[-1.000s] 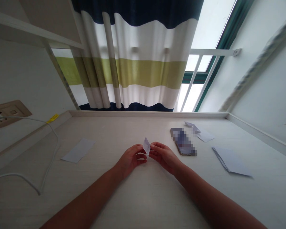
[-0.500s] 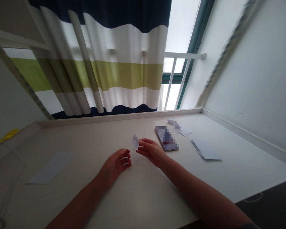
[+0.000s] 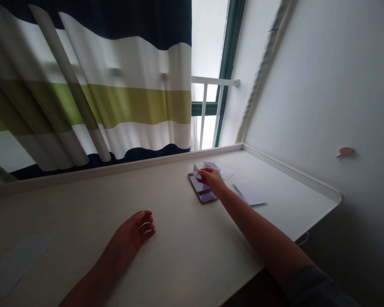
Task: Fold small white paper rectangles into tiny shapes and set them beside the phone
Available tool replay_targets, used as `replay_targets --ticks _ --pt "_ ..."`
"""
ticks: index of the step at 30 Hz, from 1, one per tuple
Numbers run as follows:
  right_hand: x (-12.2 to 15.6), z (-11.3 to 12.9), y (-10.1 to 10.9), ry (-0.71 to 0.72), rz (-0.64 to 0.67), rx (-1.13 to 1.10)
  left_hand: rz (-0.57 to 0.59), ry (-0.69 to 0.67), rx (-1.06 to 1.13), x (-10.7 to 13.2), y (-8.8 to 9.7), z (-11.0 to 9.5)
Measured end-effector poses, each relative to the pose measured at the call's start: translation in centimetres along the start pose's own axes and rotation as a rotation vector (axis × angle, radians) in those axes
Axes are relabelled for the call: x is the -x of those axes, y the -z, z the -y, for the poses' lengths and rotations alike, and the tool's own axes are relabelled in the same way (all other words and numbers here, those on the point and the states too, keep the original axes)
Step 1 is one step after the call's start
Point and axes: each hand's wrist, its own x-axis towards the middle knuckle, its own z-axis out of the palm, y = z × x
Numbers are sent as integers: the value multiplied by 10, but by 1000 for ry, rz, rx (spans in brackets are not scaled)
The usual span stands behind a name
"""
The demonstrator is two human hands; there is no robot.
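Observation:
My right hand (image 3: 213, 179) reaches out over a smartphone (image 3: 202, 190) lying on the desk, pinching a small folded piece of white paper (image 3: 196, 171) in its fingertips. The paper stands tilted just above the phone's upper end. My left hand (image 3: 137, 228) rests on the desk well to the left, fingers loosely curled and holding nothing. Close beyond my right hand lie small white paper pieces (image 3: 211, 165), partly hidden by it.
A folded white paper sheet (image 3: 248, 193) lies right of the phone, and a flat white sheet (image 3: 17, 264) lies at the lower left. The pale desk (image 3: 179, 251) has a raised back rim and ends at a right edge near the wall, below a striped curtain (image 3: 115, 94).
The view has swung right. My right hand has moved forward over the phone with the folded paper, away from my left hand, which now lies farther back and empty.

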Motion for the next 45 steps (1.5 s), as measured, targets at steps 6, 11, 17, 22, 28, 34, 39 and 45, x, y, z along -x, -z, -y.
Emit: replay_targets --ticks 6,11,17,22,28,34,39,45 --pt "-37 2 66 62 -230 433 46 -15 11 0 2 2" --pt "-54 -6 80 63 -318 711 32 -19 12 -1 3 2" --pt "-61 -14 79 67 -333 822 36 -4 12 -1 3 2" --pt "-58 -10 84 92 -322 800 50 -14 9 -1 4 3" --pt "-22 4 46 176 -170 639 127 -98 -102 2 5 1" --pt "41 2 -36 210 373 423 11 -294 -436 9 9 -27" --pt "77 -16 -79 206 657 420 -115 -412 -654 18 27 -57" --pt "87 -35 -87 180 728 490 -310 -571 -903 32 85 -77"
